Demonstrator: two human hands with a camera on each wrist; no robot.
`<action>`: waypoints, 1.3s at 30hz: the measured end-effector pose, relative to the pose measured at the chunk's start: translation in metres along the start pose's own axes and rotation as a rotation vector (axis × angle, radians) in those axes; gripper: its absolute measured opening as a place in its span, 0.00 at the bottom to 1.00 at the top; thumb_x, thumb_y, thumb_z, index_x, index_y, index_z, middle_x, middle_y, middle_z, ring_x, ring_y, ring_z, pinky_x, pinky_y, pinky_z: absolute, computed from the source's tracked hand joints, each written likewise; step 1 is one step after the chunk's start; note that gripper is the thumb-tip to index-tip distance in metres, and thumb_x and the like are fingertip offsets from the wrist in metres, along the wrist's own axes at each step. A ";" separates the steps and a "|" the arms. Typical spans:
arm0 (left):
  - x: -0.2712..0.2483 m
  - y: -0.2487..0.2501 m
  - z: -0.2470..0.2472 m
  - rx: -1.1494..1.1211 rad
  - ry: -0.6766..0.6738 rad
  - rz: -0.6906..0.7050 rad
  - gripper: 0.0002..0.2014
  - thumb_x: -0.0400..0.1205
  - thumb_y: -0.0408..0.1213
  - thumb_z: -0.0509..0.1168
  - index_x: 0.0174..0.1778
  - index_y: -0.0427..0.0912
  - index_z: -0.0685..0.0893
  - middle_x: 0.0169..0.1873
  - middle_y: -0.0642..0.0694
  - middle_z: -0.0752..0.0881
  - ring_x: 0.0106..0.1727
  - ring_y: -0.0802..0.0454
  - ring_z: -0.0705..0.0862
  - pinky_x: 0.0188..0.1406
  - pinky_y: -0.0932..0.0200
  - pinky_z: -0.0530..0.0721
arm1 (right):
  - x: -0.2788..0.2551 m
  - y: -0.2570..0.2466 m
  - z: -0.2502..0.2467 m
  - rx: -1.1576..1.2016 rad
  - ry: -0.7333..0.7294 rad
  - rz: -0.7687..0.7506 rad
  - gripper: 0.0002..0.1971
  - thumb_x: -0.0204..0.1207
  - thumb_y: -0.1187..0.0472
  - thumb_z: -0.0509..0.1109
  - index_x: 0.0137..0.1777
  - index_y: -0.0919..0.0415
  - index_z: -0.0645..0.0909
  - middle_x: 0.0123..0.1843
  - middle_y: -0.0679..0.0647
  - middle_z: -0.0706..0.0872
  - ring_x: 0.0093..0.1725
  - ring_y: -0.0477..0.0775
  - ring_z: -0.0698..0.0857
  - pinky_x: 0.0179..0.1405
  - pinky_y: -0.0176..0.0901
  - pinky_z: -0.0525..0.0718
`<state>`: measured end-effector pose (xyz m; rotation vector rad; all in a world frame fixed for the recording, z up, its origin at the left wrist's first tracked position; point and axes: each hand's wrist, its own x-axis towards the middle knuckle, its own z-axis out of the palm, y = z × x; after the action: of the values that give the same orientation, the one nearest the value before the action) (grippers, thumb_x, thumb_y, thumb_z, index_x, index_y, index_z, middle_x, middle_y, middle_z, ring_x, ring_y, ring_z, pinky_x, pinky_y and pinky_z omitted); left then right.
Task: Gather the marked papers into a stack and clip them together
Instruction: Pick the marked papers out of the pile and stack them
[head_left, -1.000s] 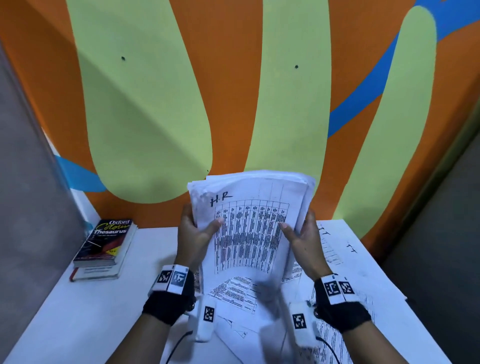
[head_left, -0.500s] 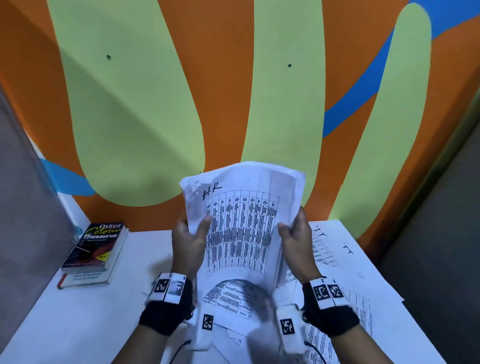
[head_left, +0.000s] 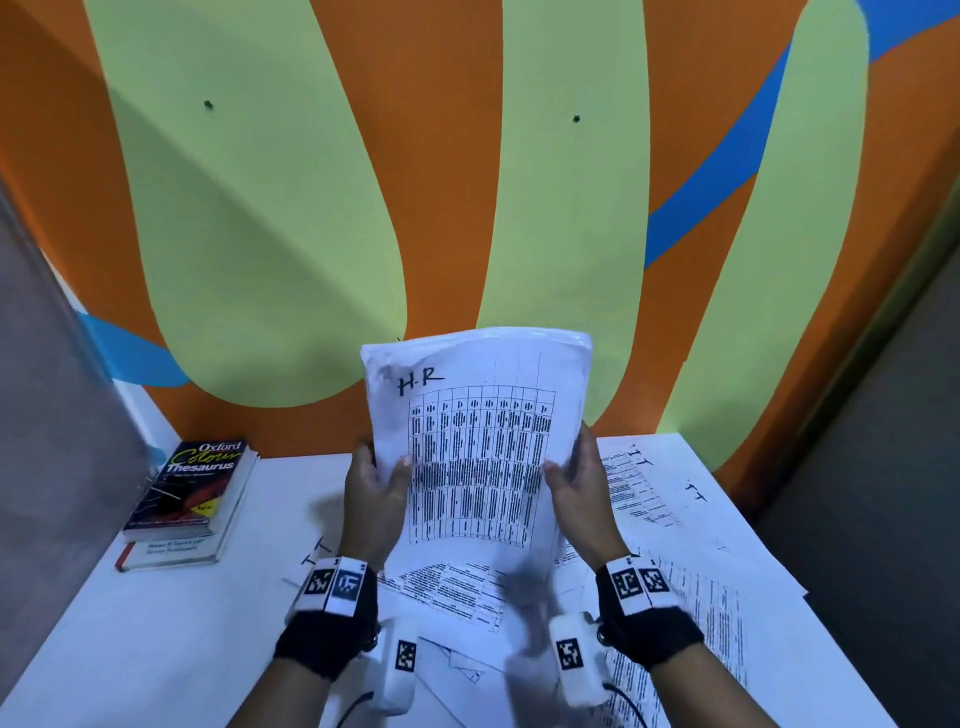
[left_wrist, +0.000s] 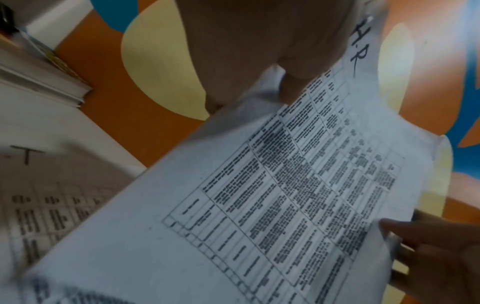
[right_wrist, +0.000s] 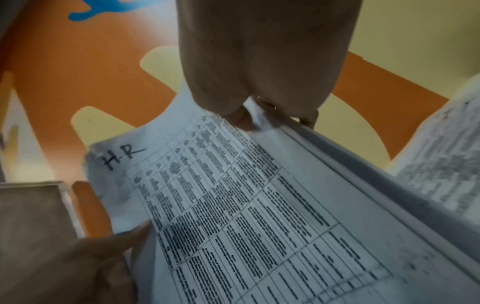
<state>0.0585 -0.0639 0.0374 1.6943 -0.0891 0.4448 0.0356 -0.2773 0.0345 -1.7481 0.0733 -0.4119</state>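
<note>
Papers marked "H.R" (head_left: 480, 447), gathered as a stack, stand nearly upright above the white table (head_left: 156, 623), in front of the orange, green and blue painted wall (head_left: 441, 182). We hold the stack from both sides. Our left hand (head_left: 375, 493) grips the left edge, thumb on the printed front sheet and fingers curled behind it. Our right hand (head_left: 582, 486) grips the right edge in the same way; the right wrist view shows the layered sheet edges running beneath those fingers (right_wrist: 309, 120). The front sheet carries a ruled table of dense text, with the handwritten mark at its upper left corner. The lower part of the stack bows forward and is blurred. Loose printed sheets (head_left: 691, 525) lie spread on the table below and to the right, several marked "I T". An Oxford Colour Thesaurus (head_left: 189, 488) rests on another book (head_left: 171, 551) at the table's left rear corner, well apart from the stack.
</note>
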 end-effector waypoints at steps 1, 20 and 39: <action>-0.001 0.000 0.001 0.009 0.015 0.014 0.10 0.81 0.25 0.64 0.54 0.41 0.73 0.44 0.57 0.81 0.45 0.63 0.81 0.38 0.84 0.73 | 0.000 0.001 0.001 -0.008 0.012 -0.012 0.27 0.80 0.74 0.60 0.78 0.57 0.63 0.66 0.43 0.80 0.58 0.27 0.80 0.61 0.41 0.79; -0.008 -0.002 -0.007 0.055 -0.188 -0.092 0.11 0.79 0.33 0.68 0.55 0.33 0.83 0.41 0.42 0.91 0.48 0.39 0.87 0.48 0.42 0.86 | -0.004 0.004 0.011 -0.107 0.175 0.022 0.07 0.81 0.68 0.63 0.55 0.59 0.69 0.33 0.47 0.64 0.31 0.43 0.64 0.33 0.40 0.65; 0.021 0.027 -0.041 0.179 0.048 -0.090 0.21 0.78 0.41 0.70 0.27 0.28 0.75 0.24 0.37 0.72 0.29 0.49 0.68 0.28 0.54 0.63 | -0.080 0.087 -0.168 -0.879 0.264 0.879 0.30 0.68 0.45 0.75 0.66 0.58 0.74 0.70 0.67 0.70 0.70 0.70 0.70 0.66 0.64 0.74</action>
<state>0.0601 -0.0255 0.0743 1.8544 0.0639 0.4353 -0.0766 -0.4318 -0.0405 -2.2579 1.3244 0.0823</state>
